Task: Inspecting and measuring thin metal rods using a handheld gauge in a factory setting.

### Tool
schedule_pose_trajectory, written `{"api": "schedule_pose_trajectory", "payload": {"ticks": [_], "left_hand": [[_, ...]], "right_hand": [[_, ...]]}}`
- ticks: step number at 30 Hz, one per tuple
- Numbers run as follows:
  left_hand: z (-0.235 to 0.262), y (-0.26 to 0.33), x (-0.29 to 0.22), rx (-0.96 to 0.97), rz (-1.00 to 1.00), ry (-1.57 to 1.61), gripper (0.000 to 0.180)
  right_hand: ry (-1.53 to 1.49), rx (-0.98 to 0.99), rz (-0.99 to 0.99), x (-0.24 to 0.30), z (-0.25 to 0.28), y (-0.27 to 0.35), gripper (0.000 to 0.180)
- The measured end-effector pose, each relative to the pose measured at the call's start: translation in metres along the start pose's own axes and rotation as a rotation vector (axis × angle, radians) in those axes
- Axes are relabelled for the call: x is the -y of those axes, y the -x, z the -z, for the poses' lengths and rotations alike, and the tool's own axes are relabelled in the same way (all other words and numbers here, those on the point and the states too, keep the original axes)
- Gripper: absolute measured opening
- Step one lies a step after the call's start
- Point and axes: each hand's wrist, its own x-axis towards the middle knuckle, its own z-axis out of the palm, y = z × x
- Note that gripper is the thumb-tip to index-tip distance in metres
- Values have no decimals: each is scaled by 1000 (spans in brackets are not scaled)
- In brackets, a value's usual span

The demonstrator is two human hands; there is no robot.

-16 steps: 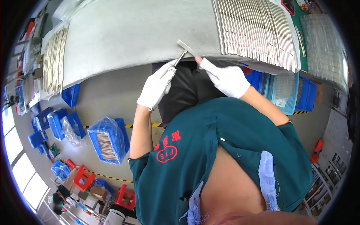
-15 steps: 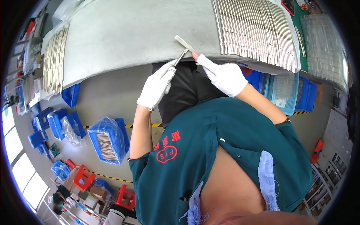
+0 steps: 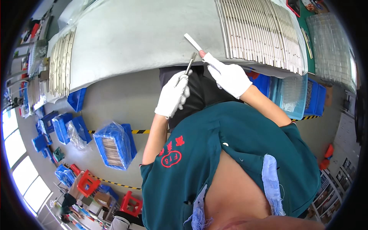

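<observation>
My left hand (image 3: 173,94), in a white glove, grips a slim metal rod (image 3: 191,62) whose free end points up and away from me, just past the table's near edge. A flat, narrow white strip (image 3: 192,41) is in my gloved right hand (image 3: 231,79), its far end reaching over the table; a bare fingertip shows at its near end. Rod and strip are close together but apart. Rows of long metal rods (image 3: 260,32) lie side by side at the right of the white-covered table (image 3: 142,38). A smaller batch of rods (image 3: 61,61) lies at its left end.
Below the table at right stand a light-blue basket (image 3: 297,112) and blue bins (image 3: 317,99). Clear plastic trays (image 3: 332,50) are stacked at the far right. On the floor at left sits a blue crate (image 3: 130,145) with plastic-wrapped rods; red stools (image 3: 87,183) are farther back.
The rod and the strip, crossing and touching before, have come apart. My left hand has shifted right and slightly down with the rod, now more upright. The strip has tilted steeper.
</observation>
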Motion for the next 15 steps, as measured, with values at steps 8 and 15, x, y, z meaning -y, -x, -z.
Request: {"api": "schedule_pose_trajectory", "payload": {"ticks": [8,15], "left_hand": [[-25,-18,1,-68,-197,276,28],[-32,-19,5,-194,-204,163,25]], "right_hand": [[111,-25,28,-6,-4,13,56],[123,-23,116,-2,-4,16,57]]}}
